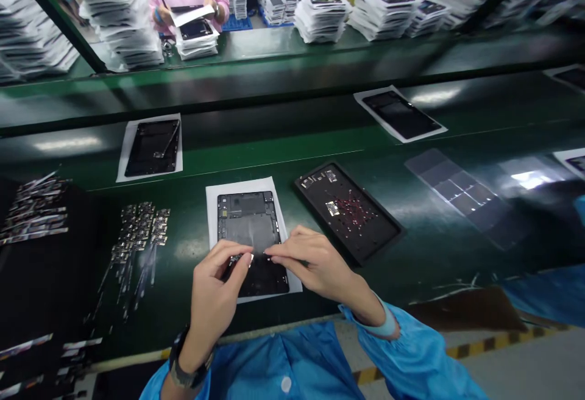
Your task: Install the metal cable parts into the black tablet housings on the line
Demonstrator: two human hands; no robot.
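My left hand (219,284) pinches a small circuit board (236,260) between thumb and fingers, over the lower left of a black tablet housing (249,223). The housing lies on a white sheet (212,205) on the green bench. My right hand (315,260) is over the housing's right side, thumb and index finger pinched together; whatever they hold is too small to name. The fingertips of both hands are a short gap apart. Right of the housing lies a black tray (354,244) with small red parts and a few little boards.
Small boards with ribbon strips (139,229) lie at left, beside a black surface (36,284) bearing more strips. Beyond are two housings (153,147) (402,113) on sheets. A clear plastic sheet (461,192) lies right. Across the ledge (256,46), two people work among stacks.
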